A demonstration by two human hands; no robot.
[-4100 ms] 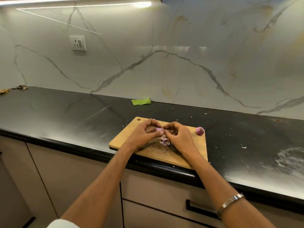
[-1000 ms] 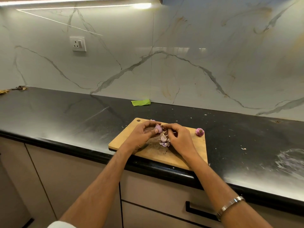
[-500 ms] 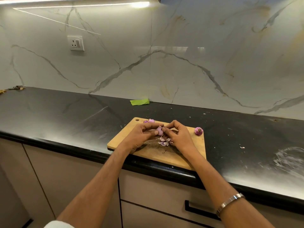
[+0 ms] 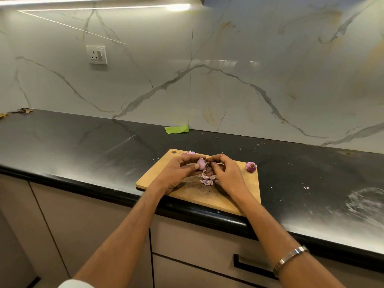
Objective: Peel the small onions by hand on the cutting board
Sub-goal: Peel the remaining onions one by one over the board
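Note:
A wooden cutting board (image 4: 234, 201) lies at the front edge of the black counter. Above its middle, my left hand (image 4: 178, 173) grips a small pale purple onion (image 4: 201, 163) between thumb and fingers. My right hand (image 4: 225, 171) pinches at the onion's right side, where loose skin hangs. A heap of purple peels (image 4: 208, 180) lies on the board under my hands. An unpeeled purple onion (image 4: 251, 167) sits at the board's far right corner. Peeled onion pieces (image 4: 189, 153) show at the far edge behind my left hand.
The black counter (image 4: 83, 146) stretches left and right, with peel crumbs (image 4: 305, 187) and a whitish smear (image 4: 365, 202) on the right. A green scrap (image 4: 177, 129) lies by the marble wall. Dry leaves (image 4: 21, 110) sit far left. Drawers with a black handle (image 4: 249, 265) are below.
My hands stay over the board's middle, working at the same onion. The onion has turned a little in my left hand, and more of its pale flesh shows.

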